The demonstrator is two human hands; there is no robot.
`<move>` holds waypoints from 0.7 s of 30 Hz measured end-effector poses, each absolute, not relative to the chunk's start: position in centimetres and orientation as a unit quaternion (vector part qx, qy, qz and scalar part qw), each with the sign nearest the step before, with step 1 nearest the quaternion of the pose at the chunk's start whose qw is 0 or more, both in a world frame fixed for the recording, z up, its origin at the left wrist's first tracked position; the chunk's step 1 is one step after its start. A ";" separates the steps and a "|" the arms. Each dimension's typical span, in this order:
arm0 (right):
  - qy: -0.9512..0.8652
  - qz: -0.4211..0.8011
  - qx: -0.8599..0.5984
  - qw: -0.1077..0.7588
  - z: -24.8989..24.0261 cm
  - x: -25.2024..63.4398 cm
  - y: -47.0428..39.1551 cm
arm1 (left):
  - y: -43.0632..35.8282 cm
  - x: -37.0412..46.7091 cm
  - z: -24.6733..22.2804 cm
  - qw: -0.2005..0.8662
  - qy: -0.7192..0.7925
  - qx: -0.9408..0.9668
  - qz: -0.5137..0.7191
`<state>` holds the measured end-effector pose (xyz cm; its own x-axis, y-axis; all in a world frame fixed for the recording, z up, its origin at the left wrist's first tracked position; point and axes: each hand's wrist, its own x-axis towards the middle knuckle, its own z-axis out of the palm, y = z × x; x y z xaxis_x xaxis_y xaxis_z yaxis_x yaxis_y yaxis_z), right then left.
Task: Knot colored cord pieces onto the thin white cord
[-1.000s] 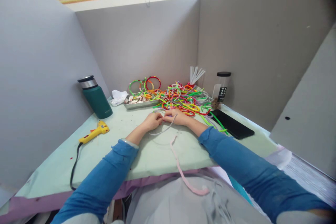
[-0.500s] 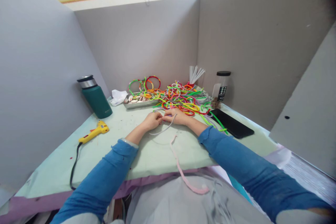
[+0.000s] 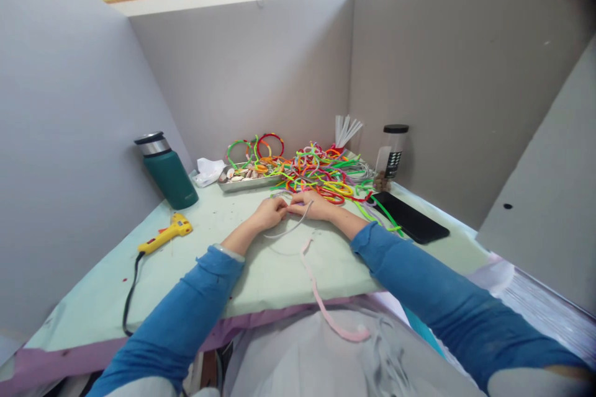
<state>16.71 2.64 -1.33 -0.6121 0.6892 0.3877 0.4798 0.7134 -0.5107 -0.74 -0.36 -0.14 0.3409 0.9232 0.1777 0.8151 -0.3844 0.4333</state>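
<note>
My left hand [image 3: 270, 213] and my right hand [image 3: 309, 206] meet over the middle of the table, fingertips pinched close together. Between them they hold a pale lilac-grey pipe cleaner [image 3: 289, 231], whose loose part curves down below the fingers. Its pinched part is mostly hidden by the fingers. Nearer to me lies a pink pipe cleaner [image 3: 318, 293], running from the table over its front edge onto the grey cloth on my lap. Just beyond my hands spreads a tangled heap of coloured pipe cleaners [image 3: 321, 167].
Behind my left hand stands a metal tray [image 3: 249, 185] of shells, with pipe-cleaner rings [image 3: 270, 136] at its back. A yellow glue gun [image 3: 167, 234] and green bottle [image 3: 170, 178] are on the left. At right are a black phone [image 3: 412, 218] and a clear jar [image 3: 390, 158]. Grey partitions enclose the table.
Both hands keep the same pinch on the lilac-grey pipe cleaner, with hardly any movement. The whole view has shifted very slightly.
</note>
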 end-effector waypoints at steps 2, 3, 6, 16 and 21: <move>-0.881 0.179 -0.331 0.288 -1.3 16.7 2.7 | -0.4 -0.7 -0.1 0.130 0.535 0.810 0.204; -0.882 0.178 -0.331 0.286 -1.3 16.7 2.7 | -0.4 -0.7 -0.1 0.129 0.534 0.810 0.205; -0.884 0.172 -0.331 0.280 -1.2 16.8 2.5 | -0.5 -0.6 0.0 0.137 0.537 0.807 0.205; -0.880 0.179 -0.334 0.286 -1.3 16.7 2.6 | -0.5 -0.7 0.0 0.124 0.534 0.813 0.196; -0.881 0.176 -0.335 0.283 -1.2 16.7 2.5 | -0.6 -0.6 0.2 0.125 0.533 0.813 0.201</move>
<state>16.71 2.52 -1.16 -0.6160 0.6895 0.3810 0.4900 0.7140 -0.5001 -0.61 -0.62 0.19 0.3520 0.9159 0.1930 0.8159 -0.4013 0.4163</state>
